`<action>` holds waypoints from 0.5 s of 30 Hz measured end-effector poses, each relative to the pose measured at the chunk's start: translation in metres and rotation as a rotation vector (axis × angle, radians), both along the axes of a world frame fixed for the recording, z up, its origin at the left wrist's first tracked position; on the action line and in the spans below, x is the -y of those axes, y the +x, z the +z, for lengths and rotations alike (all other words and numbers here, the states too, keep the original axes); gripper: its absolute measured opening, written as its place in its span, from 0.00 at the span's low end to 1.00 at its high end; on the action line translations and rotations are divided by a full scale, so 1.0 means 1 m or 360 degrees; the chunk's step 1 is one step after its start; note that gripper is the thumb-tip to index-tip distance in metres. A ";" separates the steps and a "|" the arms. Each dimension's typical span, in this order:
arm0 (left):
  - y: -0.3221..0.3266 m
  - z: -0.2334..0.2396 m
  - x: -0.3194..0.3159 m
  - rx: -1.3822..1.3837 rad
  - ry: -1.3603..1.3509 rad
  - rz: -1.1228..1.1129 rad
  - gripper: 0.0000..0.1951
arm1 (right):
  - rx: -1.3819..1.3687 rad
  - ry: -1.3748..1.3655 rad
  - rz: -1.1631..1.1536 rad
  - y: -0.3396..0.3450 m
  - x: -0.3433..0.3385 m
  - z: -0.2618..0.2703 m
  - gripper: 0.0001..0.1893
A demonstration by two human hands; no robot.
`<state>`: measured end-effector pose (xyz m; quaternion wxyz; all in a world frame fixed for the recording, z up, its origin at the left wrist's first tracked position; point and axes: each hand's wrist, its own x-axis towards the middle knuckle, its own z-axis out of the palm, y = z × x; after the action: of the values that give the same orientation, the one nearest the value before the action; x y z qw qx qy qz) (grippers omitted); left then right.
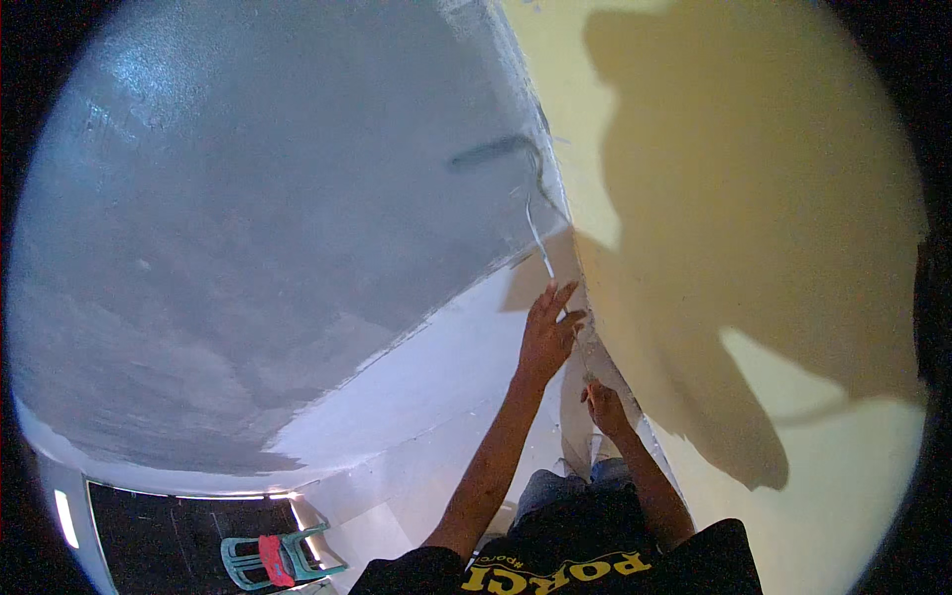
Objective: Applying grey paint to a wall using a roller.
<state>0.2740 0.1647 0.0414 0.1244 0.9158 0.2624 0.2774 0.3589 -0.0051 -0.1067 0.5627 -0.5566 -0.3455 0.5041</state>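
A paint roller with a grey sleeve (485, 152) lies against the grey-painted wall (297, 208), close to the corner. Its pale metal frame (539, 239) runs down to my left hand (549, 338), which is around the handle with some fingers extended. Lower down, my right hand (606, 407) is closed around the thin lower part of the handle, near the corner. My left palm and the grip inside it are hidden. Under the uneven lower edge of the grey paint, a white band of wall (416, 372) shows.
A yellow wall (825, 454) meets the grey one at the right and carries a large shadow of the person. At lower left, a green plastic chair (305, 554) with a red cloth (274, 561) stands by a dark opening (163, 535). Pale floor (368, 532) lies below.
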 end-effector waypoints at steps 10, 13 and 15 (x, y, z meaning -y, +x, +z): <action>-0.010 -0.003 0.069 -0.0182 -0.0214 0.0074 0.13 | 0.0880 -0.0003 -0.0053 -0.001 0.078 0.007 0.21; -0.012 0.014 0.082 -0.0135 -0.0131 0.0144 0.15 | 0.0726 -0.0125 0.0005 0.002 0.082 0.045 0.24; -0.018 0.026 0.087 -0.0115 0.0052 0.0173 0.18 | 0.0752 0.0011 -0.0064 0.003 0.086 0.071 0.22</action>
<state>0.2563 0.0779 0.0676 0.0846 0.9116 0.3115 0.2546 0.3624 -0.0907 -0.0359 0.4781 -0.6640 -0.4581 0.3474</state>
